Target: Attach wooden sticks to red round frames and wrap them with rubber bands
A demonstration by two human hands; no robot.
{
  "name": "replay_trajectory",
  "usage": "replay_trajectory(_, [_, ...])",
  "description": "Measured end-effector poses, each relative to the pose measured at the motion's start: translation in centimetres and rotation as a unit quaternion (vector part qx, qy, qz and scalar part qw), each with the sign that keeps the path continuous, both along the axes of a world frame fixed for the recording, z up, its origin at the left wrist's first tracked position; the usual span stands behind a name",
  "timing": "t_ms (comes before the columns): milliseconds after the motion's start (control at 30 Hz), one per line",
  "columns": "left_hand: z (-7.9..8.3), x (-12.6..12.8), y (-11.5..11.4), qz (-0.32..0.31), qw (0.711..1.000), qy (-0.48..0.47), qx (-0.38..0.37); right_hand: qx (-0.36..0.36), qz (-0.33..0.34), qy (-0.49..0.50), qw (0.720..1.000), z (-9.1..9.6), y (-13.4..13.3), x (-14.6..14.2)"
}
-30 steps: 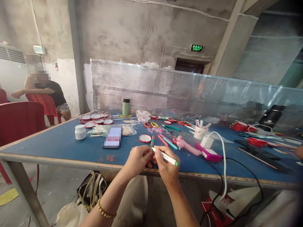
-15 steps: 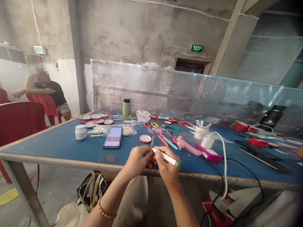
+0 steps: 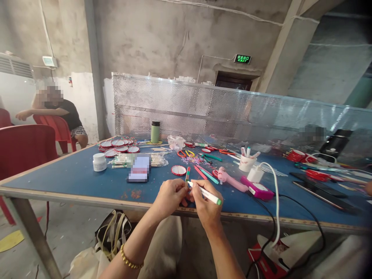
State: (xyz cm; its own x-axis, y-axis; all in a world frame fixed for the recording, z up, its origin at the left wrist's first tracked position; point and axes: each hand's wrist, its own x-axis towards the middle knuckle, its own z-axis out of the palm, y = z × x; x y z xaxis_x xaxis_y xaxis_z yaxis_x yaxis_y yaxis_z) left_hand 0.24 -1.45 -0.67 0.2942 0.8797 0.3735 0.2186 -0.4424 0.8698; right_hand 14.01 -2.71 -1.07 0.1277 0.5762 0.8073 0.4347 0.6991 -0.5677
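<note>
Between the fingers of my left hand (image 3: 172, 195), which is closed, a flat wooden stick (image 3: 188, 173) stands nearly upright, coloured red and green on its upper part. My right hand (image 3: 207, 203) is closed round a white marker pen (image 3: 207, 193) with a green end, its tip pointing left at the stick. Whether the tip touches the stick I cannot tell. Just beyond my hands lie a round white disc with a red rim (image 3: 178, 170) and pink and teal pens (image 3: 207, 175). A phone (image 3: 138, 168) rests on a clear bag of sticks (image 3: 159, 159) to the left.
On the blue table (image 3: 72, 174) stand a white jar (image 3: 99, 162), a green bottle (image 3: 155, 132) and a paper cup of markers (image 3: 247, 162). A pink handheld device (image 3: 232, 181) and a white cable (image 3: 276, 193) lie right. A perforated metal screen (image 3: 186, 108) runs behind. Someone sits (image 3: 68, 110) far left.
The marker pen has shifted very slightly in my right hand's grip beside the stick. My left hand keeps its place, and the things on the table have not moved.
</note>
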Motion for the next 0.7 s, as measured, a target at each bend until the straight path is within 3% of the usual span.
replay_trajectory(700, [0.45,0.1,-0.17,0.008,1.0,0.002,0.001,0.012,-0.02,-0.046,0.999,0.21,-0.03,0.02])
